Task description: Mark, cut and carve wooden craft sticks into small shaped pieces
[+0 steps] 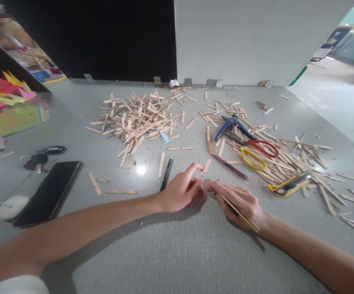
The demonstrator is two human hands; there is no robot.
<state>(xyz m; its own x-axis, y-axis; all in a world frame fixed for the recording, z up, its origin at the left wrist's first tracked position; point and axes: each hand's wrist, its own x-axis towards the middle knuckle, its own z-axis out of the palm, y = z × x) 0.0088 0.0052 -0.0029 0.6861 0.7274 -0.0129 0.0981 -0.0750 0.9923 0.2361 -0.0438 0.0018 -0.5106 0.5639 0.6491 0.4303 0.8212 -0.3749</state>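
Left hand [183,190] curled on the table [177,253], thumb and forefinger pinching the lower end of a short stick [207,166], which tilts up and away from the fingers. Right hand [236,202] just beside it, closed around a yellow pencil [240,213] held like a pen, tip meeting the stick near the left fingertips. Both forearms resting on the grey surface.

Black pen [166,173] lying just left of the left hand, pointing away. Dark red pen [230,166] beyond the right hand. Further right, scissors [255,153] with one yellow and one red loop, and blue pliers [230,124] behind them, both among scattered sticks. Yellow cutter [289,184] at the near edge of that scatter. Large stick pile [137,118] well beyond the left hand. Black phone [50,192] flat at far left, white mouse [10,206] touching its near corner, keys [40,157] behind it. Coloured paper [5,102] at the left edge. Another person blurred at top left, apart from the hands
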